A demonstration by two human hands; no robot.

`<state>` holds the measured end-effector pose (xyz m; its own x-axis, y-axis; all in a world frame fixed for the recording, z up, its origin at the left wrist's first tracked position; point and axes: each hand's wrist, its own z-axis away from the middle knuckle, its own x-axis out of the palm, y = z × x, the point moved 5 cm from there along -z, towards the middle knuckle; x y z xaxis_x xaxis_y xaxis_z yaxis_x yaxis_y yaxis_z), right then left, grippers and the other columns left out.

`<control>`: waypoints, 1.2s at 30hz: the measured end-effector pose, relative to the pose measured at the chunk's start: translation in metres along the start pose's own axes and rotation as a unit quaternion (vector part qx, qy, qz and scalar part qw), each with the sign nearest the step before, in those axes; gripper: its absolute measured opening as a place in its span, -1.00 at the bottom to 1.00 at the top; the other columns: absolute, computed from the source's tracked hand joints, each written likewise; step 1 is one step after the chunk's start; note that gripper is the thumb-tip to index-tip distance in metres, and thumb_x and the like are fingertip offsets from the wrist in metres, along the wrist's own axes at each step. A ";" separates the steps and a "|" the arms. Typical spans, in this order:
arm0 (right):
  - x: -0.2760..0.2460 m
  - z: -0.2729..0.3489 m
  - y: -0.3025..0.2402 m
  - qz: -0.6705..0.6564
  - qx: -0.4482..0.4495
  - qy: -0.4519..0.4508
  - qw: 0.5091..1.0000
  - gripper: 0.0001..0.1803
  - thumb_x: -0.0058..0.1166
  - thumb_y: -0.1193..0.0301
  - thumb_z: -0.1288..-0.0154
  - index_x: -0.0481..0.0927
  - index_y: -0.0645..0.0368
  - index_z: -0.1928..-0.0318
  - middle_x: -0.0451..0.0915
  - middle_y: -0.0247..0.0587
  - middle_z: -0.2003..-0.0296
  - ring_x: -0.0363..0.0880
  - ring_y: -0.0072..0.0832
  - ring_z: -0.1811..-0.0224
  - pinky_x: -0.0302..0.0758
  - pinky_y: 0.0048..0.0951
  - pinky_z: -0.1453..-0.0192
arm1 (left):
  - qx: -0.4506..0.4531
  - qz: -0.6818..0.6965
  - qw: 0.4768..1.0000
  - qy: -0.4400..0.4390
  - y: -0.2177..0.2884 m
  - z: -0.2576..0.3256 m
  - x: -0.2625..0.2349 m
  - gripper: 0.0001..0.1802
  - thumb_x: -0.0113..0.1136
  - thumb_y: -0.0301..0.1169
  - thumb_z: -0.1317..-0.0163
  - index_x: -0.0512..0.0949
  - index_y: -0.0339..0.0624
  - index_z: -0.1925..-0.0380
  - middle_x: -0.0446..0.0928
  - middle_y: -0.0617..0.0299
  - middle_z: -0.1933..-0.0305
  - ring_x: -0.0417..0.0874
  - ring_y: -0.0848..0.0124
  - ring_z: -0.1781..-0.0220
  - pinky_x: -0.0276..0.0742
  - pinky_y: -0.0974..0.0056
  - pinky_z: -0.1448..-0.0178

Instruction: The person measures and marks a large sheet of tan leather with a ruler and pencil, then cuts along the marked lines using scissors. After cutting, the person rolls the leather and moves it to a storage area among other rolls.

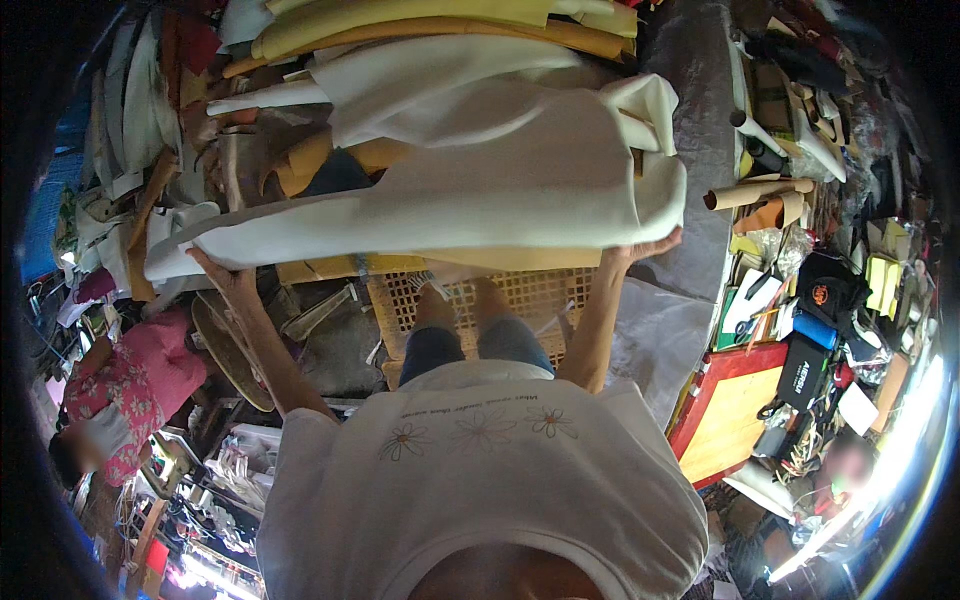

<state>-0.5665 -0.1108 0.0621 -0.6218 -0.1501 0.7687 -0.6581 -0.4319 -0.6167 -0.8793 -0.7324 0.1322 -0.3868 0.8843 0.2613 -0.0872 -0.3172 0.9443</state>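
Observation:
A wide white sheet of pliable material, perhaps leather or cloth, stretches across in front of me. Its near edge is folded or rolled over, and its right end curls up. At the near edge on the left, my left hand grips the sheet, thumb showing and the other fingers hidden beneath it. My right hand holds the same edge from below near the right end, palm turned up and fingertips pointing right. Under the sheet lie tan and dark pieces, partly covered.
Yellow and tan rolls lie at the far side. A yellow perforated crate stands by my knees. To the right are a red-framed board and crowded piles of goods. A person in pink clothing is at the lower left.

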 end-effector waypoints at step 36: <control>0.057 0.063 -0.044 0.592 -0.225 -0.221 0.742 -0.29 0.32 0.30 -0.09 0.35 0.22 -0.23 0.45 -0.07 -0.12 0.45 -0.28 -0.12 0.40 -0.21 -0.26 | -0.059 0.113 0.989 0.080 -0.039 0.022 -0.048 -0.14 -0.06 0.32 -0.19 0.23 0.00 -0.33 0.34 0.10 -0.32 0.35 0.07 -0.33 0.31 -0.15 -0.36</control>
<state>-0.5465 -0.1563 0.1435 -0.7424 -0.5079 -0.4368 0.1005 0.5602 -0.8222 -0.8373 -0.7554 0.0874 -0.5488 0.7238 0.4183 -0.0848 -0.5460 0.8335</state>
